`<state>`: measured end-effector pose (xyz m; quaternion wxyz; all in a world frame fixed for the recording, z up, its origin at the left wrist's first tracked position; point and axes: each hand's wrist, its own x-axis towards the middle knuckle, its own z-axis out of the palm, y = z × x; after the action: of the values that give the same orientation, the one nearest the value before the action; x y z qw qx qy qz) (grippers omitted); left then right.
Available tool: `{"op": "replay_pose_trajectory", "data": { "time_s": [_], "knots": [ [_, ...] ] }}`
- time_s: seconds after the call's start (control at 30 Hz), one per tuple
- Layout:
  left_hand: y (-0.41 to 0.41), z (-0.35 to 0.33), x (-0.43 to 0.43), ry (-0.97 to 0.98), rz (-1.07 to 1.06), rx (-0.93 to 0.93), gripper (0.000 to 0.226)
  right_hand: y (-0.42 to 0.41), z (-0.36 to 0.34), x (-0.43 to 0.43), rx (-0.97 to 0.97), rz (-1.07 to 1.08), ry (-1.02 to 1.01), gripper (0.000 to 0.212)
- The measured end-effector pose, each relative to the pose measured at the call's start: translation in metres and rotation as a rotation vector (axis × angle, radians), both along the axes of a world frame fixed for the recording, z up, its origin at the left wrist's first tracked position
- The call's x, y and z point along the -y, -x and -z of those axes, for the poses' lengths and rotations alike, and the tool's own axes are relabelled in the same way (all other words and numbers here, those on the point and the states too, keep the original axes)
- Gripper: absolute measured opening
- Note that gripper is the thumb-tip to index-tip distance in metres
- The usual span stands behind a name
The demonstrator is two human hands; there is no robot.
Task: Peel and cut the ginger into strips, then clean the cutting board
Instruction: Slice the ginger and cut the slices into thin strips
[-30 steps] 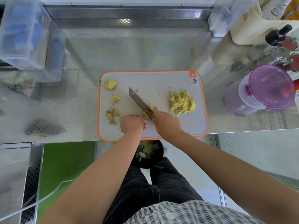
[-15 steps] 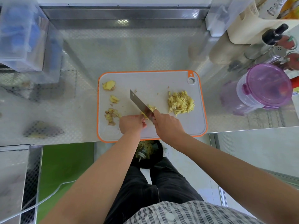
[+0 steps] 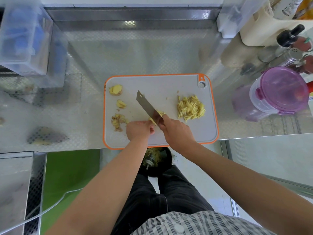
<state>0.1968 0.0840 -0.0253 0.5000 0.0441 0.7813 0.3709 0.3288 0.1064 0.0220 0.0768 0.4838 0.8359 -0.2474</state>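
A grey cutting board [image 3: 169, 85] with an orange rim lies on the steel counter. My right hand [image 3: 176, 131] grips the handle of a cleaver [image 3: 147, 107], whose blade rests on a small stack of ginger slices [image 3: 158, 117]. My left hand [image 3: 138, 130] holds those slices down with curled fingers, right beside the blade. A pile of cut ginger strips [image 3: 191, 109] lies on the board's right half. On the left half sit a peeled ginger chunk [image 3: 115, 89], a few slices [image 3: 121, 104] and a heap of peel scraps [image 3: 117, 122].
A purple-lidded plastic container [image 3: 281, 92] stands right of the board, with bottles and shakers [image 3: 291, 48] behind it. A clear box [image 3: 22, 36] sits at the back left. Below the counter's front edge stands a black bin [image 3: 157, 161] with scraps.
The knife blade and both hands have barely shifted on the ginger stack; the camera view has drifted slightly. The piles on the board lie as before.
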Motion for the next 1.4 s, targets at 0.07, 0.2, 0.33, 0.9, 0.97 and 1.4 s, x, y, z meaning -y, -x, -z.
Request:
{"op": "replay_pose_trajectory", "data": {
  "time_s": [0.07,0.2,0.33,0.9,0.97,1.4],
  "knots": [
    [0.000,0.000,0.000,-0.008,0.005,0.007,0.020,-0.001,-0.003,0.000,0.048,-0.030,0.002,0.009],
    [0.001,0.002,0.000,-0.012,0.000,0.016,0.017,0.003,-0.002,0.000,0.097,-0.046,-0.003,0.008],
    [-0.002,-0.001,0.000,0.005,-0.025,0.003,0.029,0.010,0.005,0.002,0.113,-0.024,-0.007,0.010],
    [-0.002,-0.006,-0.003,0.028,-0.092,0.109,0.062,0.003,-0.005,-0.001,0.063,-0.028,0.040,0.009],
    [-0.001,-0.004,-0.004,0.009,-0.121,0.150,0.063,0.004,-0.005,-0.002,0.070,-0.028,0.042,0.009],
    [0.003,-0.002,-0.002,0.034,-0.092,0.111,0.021,0.006,0.005,-0.003,-0.004,0.032,0.033,0.021]
  ]
}}
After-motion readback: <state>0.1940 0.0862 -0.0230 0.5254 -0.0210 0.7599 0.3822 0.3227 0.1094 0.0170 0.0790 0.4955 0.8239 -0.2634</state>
